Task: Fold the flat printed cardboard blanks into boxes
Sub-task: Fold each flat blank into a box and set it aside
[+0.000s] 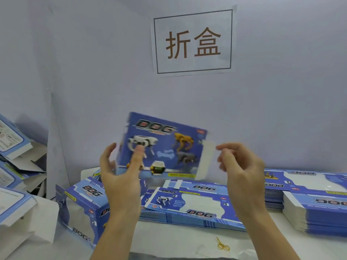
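Box in the air: a blue printed box [163,147] is raised above the counter, tilted, its front facing the camera; it reads "DOG" at the top and shows white, yellow and grey robot dogs, a bone and a small controller; a white side flap [206,158] stands out at its right edge; the picture is blurred here
Left hand: the left hand [120,177] is at the box's lower left corner; its grip is spread, fingers straight, the thumb laid on the front panel, the other fingers at the left edge
Right hand: the right hand [242,166] is just beside the white flap; fingers loosely curled and apart, pinching nothing; whether a fingertip touches the flap cannot be told
Flat blanks: a stack of flat blanks [191,207] lies on the counter [178,241] under the hands, printed "DOG" and "TOP"; two more stacks [315,209] lie at the right, print upside down
Folded boxes: a finished box [82,207] lies at the left of the counter, "DOG" on its sides; more boxes [15,147] are heaped at the far left
Sign: a paper sign [193,42] on the wall reads "折盒"
Open room: the near counter strip holds only a yellow rubber band [222,244]
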### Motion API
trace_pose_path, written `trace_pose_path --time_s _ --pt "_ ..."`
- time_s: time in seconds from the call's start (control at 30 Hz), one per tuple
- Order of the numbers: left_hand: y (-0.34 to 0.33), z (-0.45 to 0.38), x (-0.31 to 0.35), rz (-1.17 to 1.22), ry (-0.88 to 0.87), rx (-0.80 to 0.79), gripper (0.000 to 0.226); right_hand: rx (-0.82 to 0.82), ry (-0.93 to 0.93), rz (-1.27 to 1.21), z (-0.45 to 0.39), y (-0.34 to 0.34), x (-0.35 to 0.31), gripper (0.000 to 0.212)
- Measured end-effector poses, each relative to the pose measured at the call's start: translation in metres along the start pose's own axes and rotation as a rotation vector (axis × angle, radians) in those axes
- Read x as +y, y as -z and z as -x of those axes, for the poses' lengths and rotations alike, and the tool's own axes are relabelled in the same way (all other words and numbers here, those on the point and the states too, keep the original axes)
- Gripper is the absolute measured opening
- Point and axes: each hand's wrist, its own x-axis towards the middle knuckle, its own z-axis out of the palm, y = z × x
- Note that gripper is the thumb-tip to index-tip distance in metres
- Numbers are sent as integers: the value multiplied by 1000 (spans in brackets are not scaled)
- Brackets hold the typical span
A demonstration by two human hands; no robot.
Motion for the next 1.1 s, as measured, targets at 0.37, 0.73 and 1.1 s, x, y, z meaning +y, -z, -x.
trace_pose_path --time_s 0.37,0.73,1.1 --pt "-16 24 -29 45 612 -139 73 -226 -653 -240 10 -17 7 108" --pt "-7 25 -16 -455 256 -330 91 -285 -493 -59 -1 27 29 101" --pt "-12 35 -25 -184 208 -527 52 -539 -472 29 10 20 51 90"
